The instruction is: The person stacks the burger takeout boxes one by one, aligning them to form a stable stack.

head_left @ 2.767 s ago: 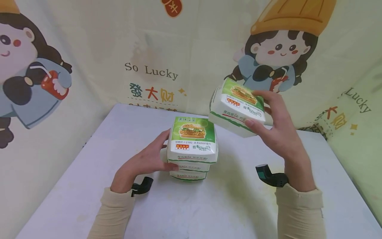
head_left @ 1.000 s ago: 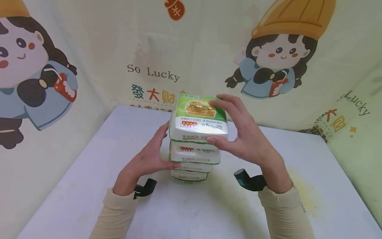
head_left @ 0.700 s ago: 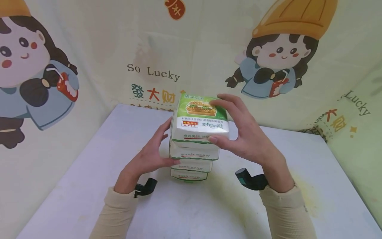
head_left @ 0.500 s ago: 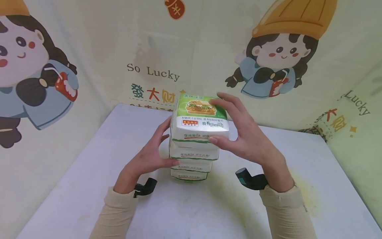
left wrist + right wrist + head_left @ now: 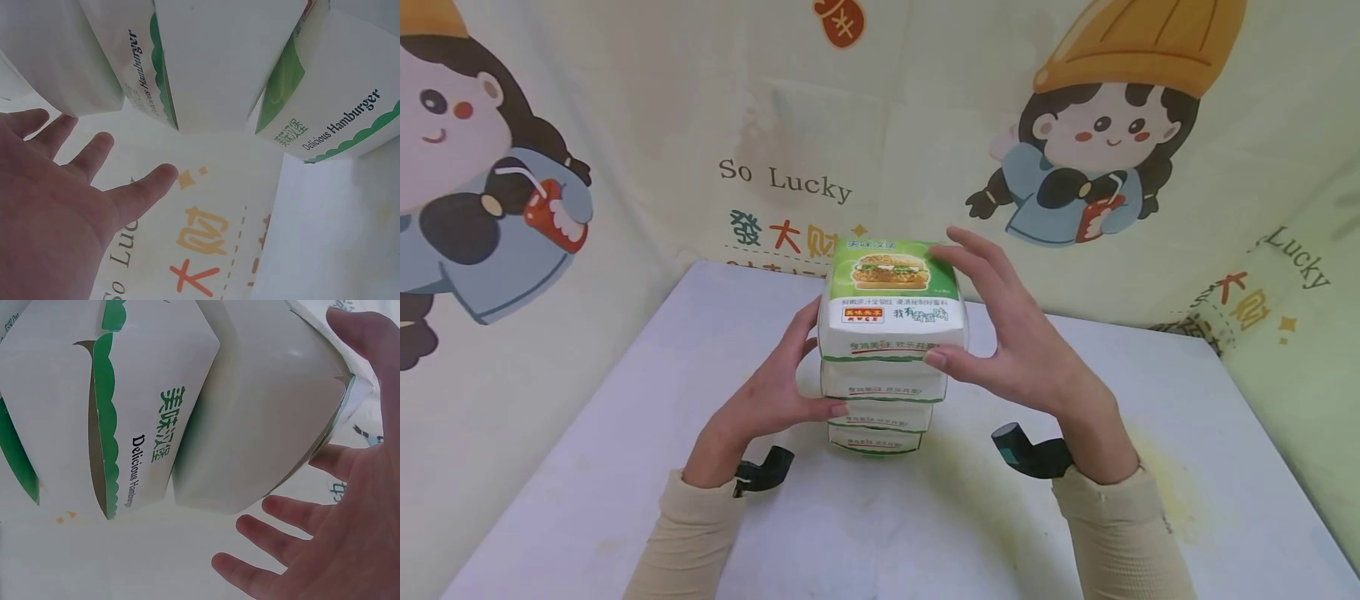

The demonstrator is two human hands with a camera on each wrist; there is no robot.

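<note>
Several paper hamburger boxes stand in one upright stack in the head view. The top box, with a green burger picture, sits on the second box. Below are a third box and the bottom box, which looks narrower. My left hand is beside the stack's left side, thumb at the front of the third box; its fingers look straight in the left wrist view. My right hand spreads around the top box's right side, its thumb close to the front corner; the right wrist view shows its fingers extended, off the box.
The stack stands on a white table. A printed cloth with cartoon figures and lettering hangs close behind the table and along its sides. Each wrist wears a black camera mount.
My right hand carried the top box from the right onto the stack. Since half a second ago that box has shifted slightly left, and my right fingers have spread off it. The left hand barely moved.
</note>
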